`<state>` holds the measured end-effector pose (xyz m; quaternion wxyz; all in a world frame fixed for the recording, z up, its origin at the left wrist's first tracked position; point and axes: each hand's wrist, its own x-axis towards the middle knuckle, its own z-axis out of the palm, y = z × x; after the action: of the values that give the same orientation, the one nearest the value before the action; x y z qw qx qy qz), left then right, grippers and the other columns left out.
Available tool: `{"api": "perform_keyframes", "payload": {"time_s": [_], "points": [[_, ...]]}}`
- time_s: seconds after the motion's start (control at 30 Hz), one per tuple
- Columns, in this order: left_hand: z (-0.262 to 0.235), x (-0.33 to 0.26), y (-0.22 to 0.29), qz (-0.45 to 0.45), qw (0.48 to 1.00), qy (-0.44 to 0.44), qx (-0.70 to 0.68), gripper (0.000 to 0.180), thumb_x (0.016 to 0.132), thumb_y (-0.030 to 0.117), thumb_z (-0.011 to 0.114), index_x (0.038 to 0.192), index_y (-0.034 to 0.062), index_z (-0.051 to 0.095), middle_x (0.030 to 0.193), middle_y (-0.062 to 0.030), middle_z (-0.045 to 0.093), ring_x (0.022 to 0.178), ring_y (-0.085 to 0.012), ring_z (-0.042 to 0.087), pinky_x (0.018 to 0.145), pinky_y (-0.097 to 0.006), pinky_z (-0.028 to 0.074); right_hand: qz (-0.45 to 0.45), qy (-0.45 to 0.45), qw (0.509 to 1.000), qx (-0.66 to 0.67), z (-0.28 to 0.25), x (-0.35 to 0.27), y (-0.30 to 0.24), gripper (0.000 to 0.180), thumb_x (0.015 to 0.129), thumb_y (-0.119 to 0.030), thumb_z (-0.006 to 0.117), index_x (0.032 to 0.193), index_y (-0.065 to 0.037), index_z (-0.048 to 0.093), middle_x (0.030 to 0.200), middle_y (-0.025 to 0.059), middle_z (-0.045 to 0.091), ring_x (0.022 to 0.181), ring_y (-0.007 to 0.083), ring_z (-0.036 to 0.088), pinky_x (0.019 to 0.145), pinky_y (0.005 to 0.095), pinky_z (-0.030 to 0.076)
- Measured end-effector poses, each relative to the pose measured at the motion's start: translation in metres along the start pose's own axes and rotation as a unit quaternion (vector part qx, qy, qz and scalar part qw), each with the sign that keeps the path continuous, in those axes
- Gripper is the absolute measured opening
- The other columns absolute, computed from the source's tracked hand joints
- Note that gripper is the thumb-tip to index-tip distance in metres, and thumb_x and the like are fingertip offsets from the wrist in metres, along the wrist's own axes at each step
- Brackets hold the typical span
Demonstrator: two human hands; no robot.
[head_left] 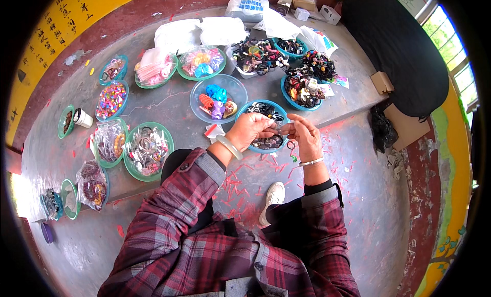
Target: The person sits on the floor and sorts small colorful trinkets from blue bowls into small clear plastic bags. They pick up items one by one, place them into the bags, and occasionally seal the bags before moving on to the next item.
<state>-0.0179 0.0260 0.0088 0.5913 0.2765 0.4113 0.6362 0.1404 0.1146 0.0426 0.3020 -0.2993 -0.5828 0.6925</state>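
My left hand and my right hand meet over a blue basket of dark hair ties. The fingertips of both are pinched close together. Between them is something small, thin and partly see-through, too small to name. Below the right hand's fingers hang a small dark loop and a green bit; I cannot tell whether they are joined to what is pinched. Behind the left hand stands a clear blue bowl with blue, orange and purple hair scrunchies.
Baskets of hair ties crowd the back right. More green baskets of small accessories and packed bags stand left. White packages lie at the back. Red scraps litter the floor around my shoe. A ledge edge runs right.
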Motion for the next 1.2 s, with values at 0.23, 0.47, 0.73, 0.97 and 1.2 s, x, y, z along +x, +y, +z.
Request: {"api": "perform_keyframes", "payload": {"time_s": [0.23,0.47,0.73,0.97,1.2], "points": [[0.0,0.003,-0.011,0.044,0.996,-0.025,0.079,0.021,0.086,0.014,0.05,0.092,-0.0055,0.056,0.088,-0.0107,0.059,0.08,-0.0179,0.061,0.071,-0.027,0.051,0.059,-0.033,0.995,-0.073,0.001,0.002,0.007,0.014,0.075,-0.012,0.065,0.084,-0.002,0.062,0.072,-0.0005,0.059,0.066,0.0068,0.052,0.059,0.0197,0.041],[0.004,0.0,-0.008,0.034,0.993,-0.03,0.108,0.02,0.086,0.013,0.049,0.093,-0.0055,0.055,0.087,-0.0112,0.059,0.082,-0.0184,0.06,0.07,-0.028,0.052,0.048,-0.047,0.993,-0.096,-0.003,0.004,0.014,0.007,0.074,-0.007,0.065,0.075,-0.002,0.062,0.068,-0.0016,0.058,0.062,0.0052,0.051,0.056,0.0183,0.04],[0.0,0.001,-0.004,0.029,0.995,-0.066,0.07,0.028,0.089,0.018,0.043,0.095,-0.0075,0.054,0.09,-0.013,0.059,0.084,-0.0199,0.06,0.072,-0.026,0.05,0.044,-0.039,0.996,-0.072,-0.014,0.007,0.015,0.009,0.073,-0.006,0.065,0.078,0.001,0.064,0.068,0.0021,0.06,0.062,0.0084,0.054,0.057,0.0198,0.043],[0.003,-0.003,0.004,0.017,0.996,-0.061,0.067,0.029,0.089,0.018,0.042,0.096,-0.0076,0.054,0.093,-0.0139,0.058,0.085,-0.0209,0.06,0.074,-0.027,0.05,0.022,-0.018,0.998,-0.064,-0.016,0.004,0.01,0.009,0.076,-0.007,0.062,0.079,0.002,0.064,0.069,0.0034,0.061,0.062,0.0097,0.055,0.058,0.0208,0.044],[0.009,-0.006,0.011,0.023,0.991,-0.037,0.124,0.021,0.082,0.017,0.056,0.092,-0.0011,0.058,0.081,-0.0058,0.061,0.069,-0.0114,0.059,0.054,-0.02,0.047,-0.039,-0.042,0.975,-0.216,-0.01,-0.002,0.004,0.011,0.077,-0.01,0.062,0.079,0.001,0.063,0.07,0.0022,0.059,0.064,0.0086,0.052,0.057,0.0211,0.041]]}}
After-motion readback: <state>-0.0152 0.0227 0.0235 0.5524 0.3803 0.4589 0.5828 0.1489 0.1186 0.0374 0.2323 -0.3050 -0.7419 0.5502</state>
